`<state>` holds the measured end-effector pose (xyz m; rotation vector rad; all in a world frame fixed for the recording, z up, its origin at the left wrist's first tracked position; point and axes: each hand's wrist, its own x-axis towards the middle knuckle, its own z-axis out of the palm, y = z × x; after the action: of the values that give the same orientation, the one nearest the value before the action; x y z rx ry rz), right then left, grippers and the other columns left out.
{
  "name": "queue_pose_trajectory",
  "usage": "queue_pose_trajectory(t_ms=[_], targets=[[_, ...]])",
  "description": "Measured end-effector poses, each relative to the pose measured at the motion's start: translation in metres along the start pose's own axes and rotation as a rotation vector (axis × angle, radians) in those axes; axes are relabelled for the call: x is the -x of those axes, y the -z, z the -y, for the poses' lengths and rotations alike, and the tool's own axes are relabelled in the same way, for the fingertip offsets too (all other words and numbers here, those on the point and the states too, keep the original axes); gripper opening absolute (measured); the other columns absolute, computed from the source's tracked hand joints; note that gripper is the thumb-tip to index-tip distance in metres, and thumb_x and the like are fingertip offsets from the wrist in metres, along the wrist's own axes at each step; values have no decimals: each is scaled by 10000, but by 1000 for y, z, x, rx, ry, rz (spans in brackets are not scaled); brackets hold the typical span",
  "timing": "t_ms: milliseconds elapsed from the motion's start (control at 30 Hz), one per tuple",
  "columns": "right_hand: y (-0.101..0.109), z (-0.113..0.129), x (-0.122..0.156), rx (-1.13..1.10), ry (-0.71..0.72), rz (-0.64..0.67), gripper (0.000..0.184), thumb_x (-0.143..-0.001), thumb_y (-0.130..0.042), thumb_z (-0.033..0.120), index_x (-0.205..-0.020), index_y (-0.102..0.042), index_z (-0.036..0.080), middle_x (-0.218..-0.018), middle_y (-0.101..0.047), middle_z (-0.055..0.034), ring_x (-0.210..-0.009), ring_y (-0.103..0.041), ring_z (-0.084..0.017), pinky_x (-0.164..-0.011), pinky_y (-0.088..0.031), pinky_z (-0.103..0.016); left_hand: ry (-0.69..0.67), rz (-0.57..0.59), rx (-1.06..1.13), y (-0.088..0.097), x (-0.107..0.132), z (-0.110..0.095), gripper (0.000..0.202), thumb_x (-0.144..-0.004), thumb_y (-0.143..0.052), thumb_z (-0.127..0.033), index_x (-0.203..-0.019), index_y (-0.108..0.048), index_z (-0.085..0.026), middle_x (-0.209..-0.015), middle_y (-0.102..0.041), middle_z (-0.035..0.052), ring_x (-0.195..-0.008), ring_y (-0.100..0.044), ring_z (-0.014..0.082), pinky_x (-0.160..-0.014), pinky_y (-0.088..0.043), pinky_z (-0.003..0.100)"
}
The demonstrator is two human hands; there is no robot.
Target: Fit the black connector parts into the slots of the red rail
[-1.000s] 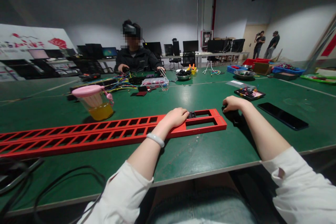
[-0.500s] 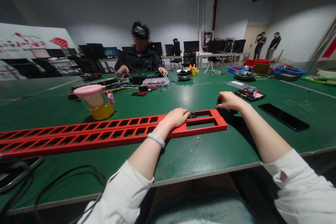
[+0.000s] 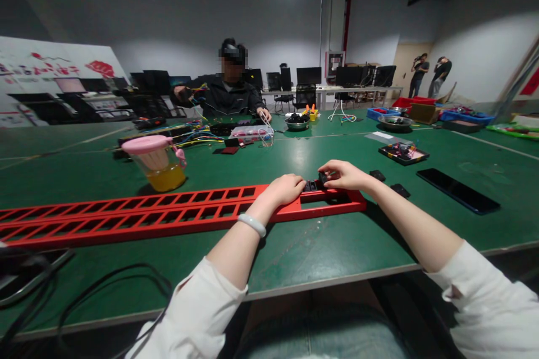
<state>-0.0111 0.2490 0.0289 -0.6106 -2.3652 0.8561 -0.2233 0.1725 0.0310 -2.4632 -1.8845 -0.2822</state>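
A long red slotted rail (image 3: 168, 214) lies across the green table (image 3: 320, 247). My left hand (image 3: 286, 189) rests curled on the rail near its right end, beside a small black piece (image 3: 310, 185) seated in a slot. My right hand (image 3: 343, 175) hovers over the rail's right end, fingers pinched on another small black piece (image 3: 324, 177) close to the first. Two more small black pieces (image 3: 378, 175) (image 3: 400, 190) lie on the table to the right.
A pink-lidded cup (image 3: 156, 162) of yellow liquid stands behind the rail. A black phone (image 3: 460, 190) and a small parts tray (image 3: 403, 153) lie right. A person (image 3: 225, 90) works with coloured wires across the table. Black cables (image 3: 84, 291) trail at the near left edge.
My right hand has moved left from the table beside the rail to over the rail's end, carrying a small black piece. My left hand stayed put. The person opposite raised an arm.
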Motion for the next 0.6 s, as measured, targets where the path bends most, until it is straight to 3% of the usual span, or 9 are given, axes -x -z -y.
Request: queue_pose_trajectory(t_ms=[133, 600], targets=[[-5, 8, 1, -18, -5, 41, 415, -646, -609, 147, -1057, -556, 159, -1065, -565, -72, -866, -571, -153, -754, -482, -279, -1, 0, 0, 0, 0, 0, 453, -861, -243, -444, -937, -623, -210, -956, -627, 59, -855, -571, 181, -765, -404, 260], [-8, 7, 0, 151, 48, 42, 395, -642, -644, 244, -1028, -594, 176, -962, -573, -55, -821, -541, -160, -744, -440, -292, 11, -1, -10, 0, 0, -1, 451, -862, -241, -436, -928, -623, -204, -950, -625, 64, -854, -570, 181, -765, -403, 262]])
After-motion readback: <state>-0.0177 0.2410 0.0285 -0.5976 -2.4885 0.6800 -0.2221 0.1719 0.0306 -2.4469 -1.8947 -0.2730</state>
